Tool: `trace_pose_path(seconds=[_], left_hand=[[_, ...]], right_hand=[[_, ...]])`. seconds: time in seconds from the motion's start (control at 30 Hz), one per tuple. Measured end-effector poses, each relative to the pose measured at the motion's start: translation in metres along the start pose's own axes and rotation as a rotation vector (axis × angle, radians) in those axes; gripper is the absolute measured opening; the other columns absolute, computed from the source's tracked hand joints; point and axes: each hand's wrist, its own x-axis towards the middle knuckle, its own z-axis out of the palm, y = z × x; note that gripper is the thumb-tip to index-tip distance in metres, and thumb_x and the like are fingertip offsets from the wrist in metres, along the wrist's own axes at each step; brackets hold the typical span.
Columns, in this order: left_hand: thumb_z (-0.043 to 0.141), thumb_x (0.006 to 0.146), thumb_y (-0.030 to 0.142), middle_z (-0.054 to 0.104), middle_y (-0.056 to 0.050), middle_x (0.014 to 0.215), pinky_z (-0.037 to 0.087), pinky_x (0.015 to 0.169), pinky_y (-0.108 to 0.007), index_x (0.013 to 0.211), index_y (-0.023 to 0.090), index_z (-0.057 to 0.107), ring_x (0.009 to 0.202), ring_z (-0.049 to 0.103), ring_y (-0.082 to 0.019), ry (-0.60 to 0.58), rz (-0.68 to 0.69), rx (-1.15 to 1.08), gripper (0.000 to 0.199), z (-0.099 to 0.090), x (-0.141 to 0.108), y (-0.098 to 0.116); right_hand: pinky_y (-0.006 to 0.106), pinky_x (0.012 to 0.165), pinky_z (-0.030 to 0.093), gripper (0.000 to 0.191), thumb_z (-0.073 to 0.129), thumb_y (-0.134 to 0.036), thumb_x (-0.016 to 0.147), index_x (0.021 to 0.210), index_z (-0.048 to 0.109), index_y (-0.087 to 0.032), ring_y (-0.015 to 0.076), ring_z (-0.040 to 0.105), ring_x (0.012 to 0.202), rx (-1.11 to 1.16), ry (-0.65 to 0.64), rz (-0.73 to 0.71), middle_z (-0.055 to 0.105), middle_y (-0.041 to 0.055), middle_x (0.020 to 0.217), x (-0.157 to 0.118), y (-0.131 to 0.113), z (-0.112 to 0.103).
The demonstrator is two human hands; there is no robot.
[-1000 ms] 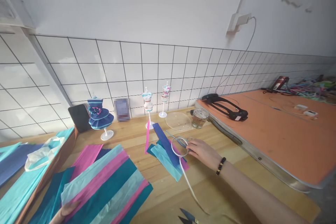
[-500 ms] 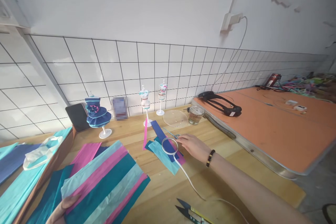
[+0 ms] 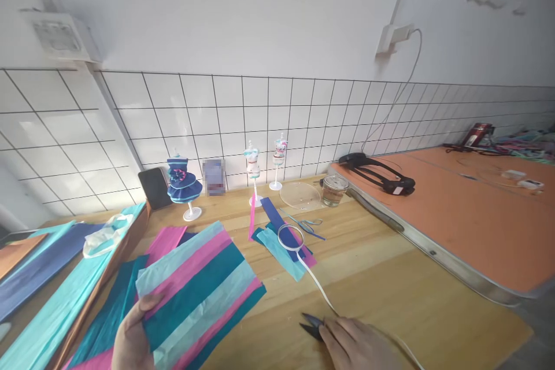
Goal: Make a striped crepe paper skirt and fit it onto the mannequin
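My left hand (image 3: 136, 329) pinches the lower left edge of a striped cloth piece (image 3: 202, 295) in light blue, pink and teal, its thumb on top. At the front of the table, my right hand (image 3: 358, 344) lies over black-bladed thread snips (image 3: 313, 326), fingers curled on them; their handles are hidden beneath it. Cloth strips (image 3: 281, 251) in blue, light blue, teal and pink lie in a loose pile beyond. On the pile rests a white ring (image 3: 291, 238) with a white cord running towards my right hand. Blue-handled scissors (image 3: 310, 224) lie beside the strips.
Small mannequins stand by the wall, one in a blue ruffled dress (image 3: 185, 182). A clear round plate (image 3: 300, 195) and a glass of liquid (image 3: 335, 191) are at the back. Folded cloth (image 3: 73, 283) covers the left side. An orange-topped table (image 3: 472, 214) adjoins on the right.
My right hand has left the blue-handled scissors beside the strip pile and come down to the thread snips at the front. My left hand still holds the striped cloth. The view has turned slightly left.
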Motion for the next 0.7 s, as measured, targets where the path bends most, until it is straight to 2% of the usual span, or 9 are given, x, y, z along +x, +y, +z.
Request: trace_pose_path(seconds=[0.1,0.17,0.23,0.3,0.37,0.43,0.5,0.57,0.7], left_hand=[[0.063,0.057,0.010,0.062,0.001,0.041,0.051,0.039,-0.030,0.055,0.019,0.059,0.037,0.060,-0.021,-0.013,-0.038,0.018,0.009,0.005,-0.010,0.003],[0.062,0.057,0.009,0.062,0.001,0.040,0.049,0.036,-0.028,0.055,0.017,0.060,0.033,0.058,-0.019,-0.025,-0.071,0.030,0.009,0.006,-0.011,0.005],[0.061,0.057,0.008,0.063,0.000,0.040,0.048,0.033,-0.026,0.053,0.017,0.060,0.032,0.058,-0.018,-0.030,-0.115,0.041,0.010,0.007,-0.013,0.007],[0.060,0.056,0.005,0.063,-0.001,0.039,0.048,0.032,-0.024,0.051,0.016,0.061,0.033,0.058,-0.018,-0.024,-0.137,0.031,0.012,0.009,-0.015,0.007],[0.060,0.053,0.004,0.063,0.000,0.038,0.049,0.033,-0.022,0.048,0.016,0.062,0.033,0.058,-0.017,-0.014,-0.123,0.002,0.014,0.012,-0.019,0.006],[0.062,0.050,0.003,0.062,0.001,0.037,0.050,0.035,-0.020,0.045,0.017,0.062,0.033,0.058,-0.015,-0.016,-0.090,-0.031,0.015,0.012,-0.022,0.004],[0.065,0.047,0.002,0.061,0.002,0.036,0.049,0.035,-0.017,0.042,0.017,0.061,0.033,0.057,-0.014,-0.014,-0.071,-0.052,0.016,0.011,-0.023,0.003],[0.066,0.047,0.001,0.061,0.003,0.036,0.049,0.036,-0.015,0.041,0.017,0.062,0.034,0.058,-0.012,-0.001,-0.074,-0.064,0.017,0.010,-0.024,0.004],[0.065,0.049,0.000,0.064,0.004,0.040,0.050,0.038,-0.014,0.043,0.017,0.062,0.036,0.060,-0.012,0.013,-0.101,-0.082,0.018,0.010,-0.026,0.009]], right_hand=[[0.030,0.064,0.045,0.044,0.016,-0.010,0.093,0.097,0.060,-0.017,0.0177,0.062,0.066,0.072,-0.019,0.033,0.069,0.0049,0.073,0.001,0.006,-0.003],[0.027,0.064,0.047,0.040,0.020,-0.013,0.093,0.101,0.059,-0.019,0.0163,0.064,0.068,0.232,-0.093,0.125,0.070,0.0040,0.077,0.006,0.010,-0.009],[0.025,0.068,0.049,0.031,0.028,-0.019,0.094,0.104,0.058,-0.021,0.0158,0.065,0.076,0.468,-0.191,0.319,0.070,0.0042,0.086,0.015,0.012,-0.016],[0.026,0.069,0.050,0.028,0.032,-0.029,0.094,0.106,0.056,-0.021,0.0165,0.065,0.080,0.760,-0.267,0.596,0.067,0.0060,0.092,0.029,0.012,-0.019],[0.025,0.058,0.050,0.034,0.034,-0.043,0.092,0.104,0.055,-0.020,0.0153,0.062,0.068,1.071,-0.307,0.869,0.064,0.0049,0.081,0.049,0.012,-0.020],[0.021,0.044,0.041,0.041,0.039,-0.054,0.087,0.097,0.056,-0.018,0.0106,0.051,0.048,1.312,-0.334,1.028,0.052,-0.0024,0.061,0.072,0.013,-0.021],[0.018,0.038,0.028,0.043,0.046,-0.059,0.081,0.088,0.056,-0.018,0.0058,0.037,0.040,1.467,-0.355,1.108,0.042,-0.0065,0.055,0.094,0.014,-0.022],[0.018,0.037,0.020,0.043,0.051,-0.061,0.078,0.085,0.056,-0.018,0.0030,0.029,0.040,1.603,-0.377,1.129,0.041,-0.0069,0.059,0.112,0.014,-0.022],[0.020,0.039,0.015,0.044,0.052,-0.061,0.078,0.092,0.059,-0.019,0.0017,0.021,0.040,1.798,-0.391,1.002,0.040,-0.0066,0.063,0.135,0.008,-0.008]])
